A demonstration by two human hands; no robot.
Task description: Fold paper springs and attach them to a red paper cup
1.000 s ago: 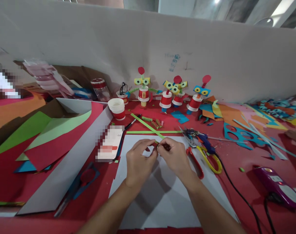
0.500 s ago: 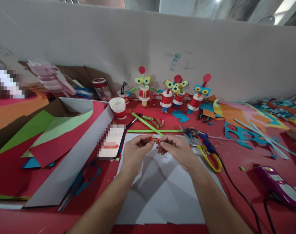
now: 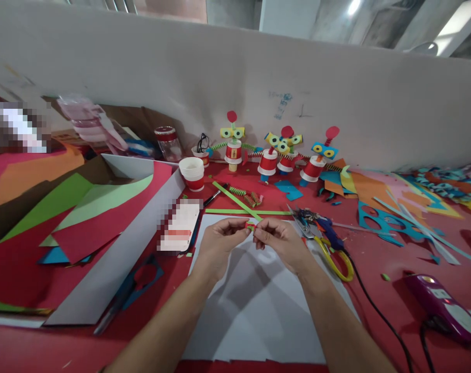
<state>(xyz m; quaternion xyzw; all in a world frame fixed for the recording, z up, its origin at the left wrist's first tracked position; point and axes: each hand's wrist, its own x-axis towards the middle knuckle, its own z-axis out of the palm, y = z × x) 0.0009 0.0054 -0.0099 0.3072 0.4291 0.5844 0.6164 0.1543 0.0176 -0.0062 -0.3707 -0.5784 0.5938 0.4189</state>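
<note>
My left hand and my right hand meet above a white sheet on the red table. Both pinch one small folded red and green paper piece between fingertips. A long green paper strip lies just beyond the hands, crossing another green strip. Folded paper springs rest a little farther back. Yellow-handled scissors lie right of my right hand.
Several paper-cup figures stand along the back wall. Stacked cups, a jar, coloured paper sheets lie at left. A glue gun, black cable, purple device and paper scraps lie at right.
Both hands rose slightly and moved farther from me, still working the small folded piece. The red-handled scissors seen beside my right hand earlier are now hidden behind it.
</note>
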